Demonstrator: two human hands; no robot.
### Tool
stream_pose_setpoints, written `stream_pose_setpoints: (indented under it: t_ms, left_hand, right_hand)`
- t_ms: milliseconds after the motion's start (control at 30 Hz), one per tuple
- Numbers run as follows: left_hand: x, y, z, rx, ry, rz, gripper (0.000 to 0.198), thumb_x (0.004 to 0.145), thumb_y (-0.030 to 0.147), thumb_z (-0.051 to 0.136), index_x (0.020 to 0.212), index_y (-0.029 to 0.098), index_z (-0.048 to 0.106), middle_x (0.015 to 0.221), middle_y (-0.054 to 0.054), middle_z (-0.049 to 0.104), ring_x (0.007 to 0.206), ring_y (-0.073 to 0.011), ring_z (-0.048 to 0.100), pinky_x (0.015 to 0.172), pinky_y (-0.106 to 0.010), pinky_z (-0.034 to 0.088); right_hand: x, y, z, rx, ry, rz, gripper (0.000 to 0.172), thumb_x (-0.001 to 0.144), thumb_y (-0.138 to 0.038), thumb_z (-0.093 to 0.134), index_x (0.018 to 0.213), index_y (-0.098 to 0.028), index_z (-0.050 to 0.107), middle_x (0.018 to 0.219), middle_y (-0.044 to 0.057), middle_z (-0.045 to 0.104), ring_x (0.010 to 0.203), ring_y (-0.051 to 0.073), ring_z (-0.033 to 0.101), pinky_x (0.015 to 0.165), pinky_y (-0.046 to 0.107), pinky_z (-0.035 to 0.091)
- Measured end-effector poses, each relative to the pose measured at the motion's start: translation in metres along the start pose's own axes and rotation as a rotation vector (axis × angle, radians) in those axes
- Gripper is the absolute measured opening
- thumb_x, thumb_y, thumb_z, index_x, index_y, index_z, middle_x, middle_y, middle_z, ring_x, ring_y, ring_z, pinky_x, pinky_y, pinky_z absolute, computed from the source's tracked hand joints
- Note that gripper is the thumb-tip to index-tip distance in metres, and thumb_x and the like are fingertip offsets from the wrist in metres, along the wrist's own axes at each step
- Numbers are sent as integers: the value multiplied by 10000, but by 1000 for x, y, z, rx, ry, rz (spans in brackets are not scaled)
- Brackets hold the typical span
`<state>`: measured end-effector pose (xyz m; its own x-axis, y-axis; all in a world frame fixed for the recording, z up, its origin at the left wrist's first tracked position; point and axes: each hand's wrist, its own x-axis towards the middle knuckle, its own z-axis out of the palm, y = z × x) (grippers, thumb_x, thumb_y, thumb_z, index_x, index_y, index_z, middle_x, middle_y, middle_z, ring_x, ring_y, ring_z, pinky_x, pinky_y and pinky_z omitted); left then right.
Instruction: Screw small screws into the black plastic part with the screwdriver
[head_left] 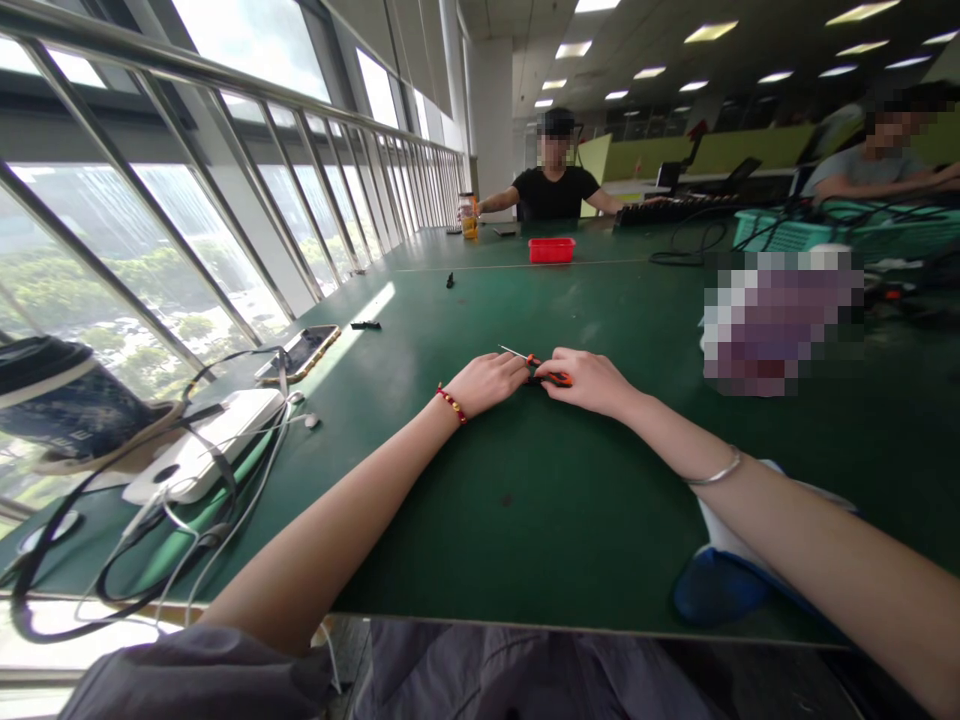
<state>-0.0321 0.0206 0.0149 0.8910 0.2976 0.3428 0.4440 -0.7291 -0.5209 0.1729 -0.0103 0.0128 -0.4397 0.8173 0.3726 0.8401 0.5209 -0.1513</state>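
Note:
My right hand (589, 382), with a silver bangle on the wrist, is closed around the orange and black handle of a screwdriver (557, 379). Its thin metal shaft points up and to the left, past the fingers of my left hand. My left hand (489, 382), wearing a red beaded bracelet, meets the right one over the middle of the table. Its fingers are curled together, and a small dark piece shows between the two hands. What the left fingertips grip is hidden.
On the green table (465, 530) lie small black parts (366, 325), a phone (304, 352), a white power bank (202, 445) with tangled cables, and a cup (67, 400). A red box (552, 250) stands farther off. A person (559, 190) sits opposite; a teal basket (847, 230) is right.

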Motion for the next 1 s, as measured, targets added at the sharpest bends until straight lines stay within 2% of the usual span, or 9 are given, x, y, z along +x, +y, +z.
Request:
stream_pose_setpoints:
  t_ms: [200,367,433,600,833,1000]
  left_hand:
    - [1,3,3,-129,27,-59,278,966,269,342,935,139,585,923,-78,635,826,-157,597,708,-265,450]
    - [2,6,-1,-339,86,-257,203,899,343,491,944,169,586,937,-45,641,843,-160,601,707,-259,469]
    - [3,8,-3,-388,107,-328,160,859,318,552,929,180,593,930,-34,642,852,-164,598,711,-261,474]
    - [4,11,-5,-498,180,-457,105,845,224,547,920,204,618,959,-19,646,891,-149,598,749,-248,485]
    - [5,13,-4,-449,280,-457,129,822,218,576,932,216,644,979,-13,650,904,-145,583,798,-262,492]
    - [5,13,-4,-357,393,-416,182,888,281,511,920,225,682,935,-23,680,850,-138,578,752,-258,483]
  right_hand:
    - [0,-1,1,-42,42,25,215,795,-350,522,917,-283,687,865,-10,598,738,127,563,552,234,312]
    - [0,-6,-2,-132,139,-10,220,816,-344,516,925,-254,685,857,7,590,736,129,557,561,239,316]
    - [1,-9,-3,-193,189,-54,224,825,-324,506,924,-235,686,844,20,584,749,135,553,579,246,324]
    - [0,-10,-3,-227,282,-91,245,823,-346,526,977,-230,679,863,31,586,787,144,551,603,245,333]
    - [1,-10,-2,-313,321,-77,243,861,-314,471,916,-225,690,815,40,586,745,150,525,608,265,302]
    - [1,-16,-3,-344,380,-35,252,860,-325,463,891,-222,690,788,43,585,730,159,520,616,281,288]
